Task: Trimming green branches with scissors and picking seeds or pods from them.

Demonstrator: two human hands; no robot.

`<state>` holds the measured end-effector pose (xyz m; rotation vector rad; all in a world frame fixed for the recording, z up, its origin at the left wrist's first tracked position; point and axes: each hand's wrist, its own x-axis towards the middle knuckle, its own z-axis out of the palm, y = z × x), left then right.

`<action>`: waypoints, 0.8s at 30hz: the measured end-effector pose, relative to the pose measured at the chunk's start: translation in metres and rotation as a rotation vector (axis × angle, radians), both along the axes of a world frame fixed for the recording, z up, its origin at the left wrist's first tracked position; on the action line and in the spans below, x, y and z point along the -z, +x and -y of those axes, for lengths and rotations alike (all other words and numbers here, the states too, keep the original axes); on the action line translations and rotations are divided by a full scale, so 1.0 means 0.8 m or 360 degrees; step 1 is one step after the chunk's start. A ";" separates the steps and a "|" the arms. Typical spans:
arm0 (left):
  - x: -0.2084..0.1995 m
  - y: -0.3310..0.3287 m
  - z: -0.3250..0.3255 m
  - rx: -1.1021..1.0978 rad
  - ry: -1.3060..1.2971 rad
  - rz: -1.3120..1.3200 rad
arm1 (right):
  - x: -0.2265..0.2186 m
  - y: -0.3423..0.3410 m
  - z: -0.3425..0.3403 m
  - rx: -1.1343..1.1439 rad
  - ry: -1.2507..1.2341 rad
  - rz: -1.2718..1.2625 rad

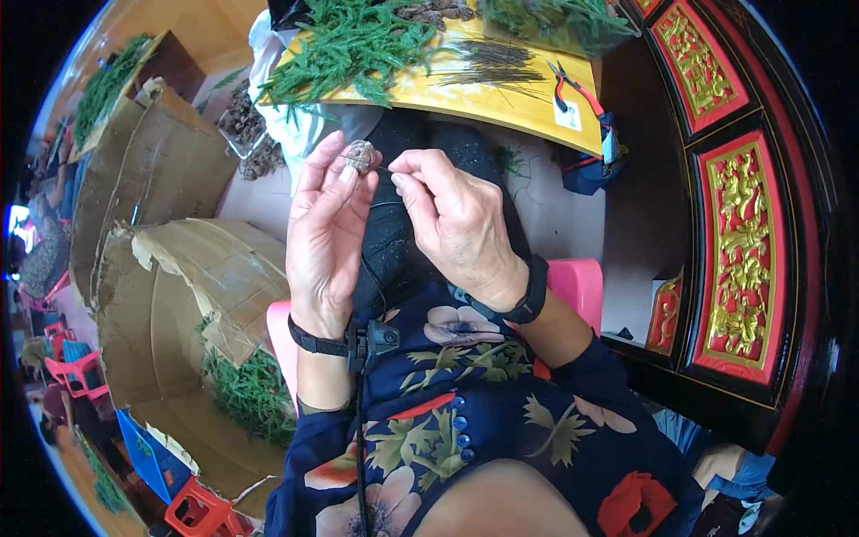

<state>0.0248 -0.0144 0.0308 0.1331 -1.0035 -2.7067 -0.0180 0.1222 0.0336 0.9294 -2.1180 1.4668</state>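
Note:
In front of my lap, my left hand [324, 237] is closed, with a small brown pine cone [360, 156] held upright between thumb and fingers. My right hand [458, 219] pinches a thin dark wire [383, 168] that reaches to the cone's side. The two hands are a little apart, the wire bridging them. How the wire sits around the cone is partly hidden by my left fingers.
Ahead, a yellow table [573, 134] bears green artificial sprigs [358, 49], dark wires [501, 64] and red-handled pliers [573, 88]. A wire basket [240, 143] with pine cones stands front left. An open cardboard box [170, 358] is at my left, carved panels [741, 246] at my right.

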 end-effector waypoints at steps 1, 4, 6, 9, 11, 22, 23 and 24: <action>0.000 0.000 0.000 -0.0001 0.0002 0.0002 | 0.000 0.000 0.001 -0.0001 0.0002 0.0002; 0.001 0.001 0.001 0.0052 0.0075 0.0008 | -0.003 0.001 0.002 -0.0014 -0.0007 -0.0022; 0.002 0.001 0.000 0.0072 0.0089 0.0005 | -0.003 0.000 0.000 -0.0015 0.0007 -0.0045; 0.002 0.002 -0.001 0.0117 0.0121 -0.0014 | -0.004 0.000 -0.002 -0.0013 0.0037 -0.0103; 0.000 0.004 -0.001 0.0105 0.0108 -0.0011 | -0.004 0.001 -0.001 0.0018 0.0010 -0.0126; 0.001 0.006 -0.008 0.0130 0.0044 0.0089 | 0.000 -0.005 -0.003 0.0069 0.0039 -0.0159; 0.001 0.006 -0.010 0.0122 0.0000 0.0107 | 0.000 -0.005 -0.004 0.0074 0.0071 -0.0154; 0.001 0.005 -0.011 0.0115 -0.0045 0.0124 | 0.000 -0.005 -0.005 0.0080 0.0102 -0.0150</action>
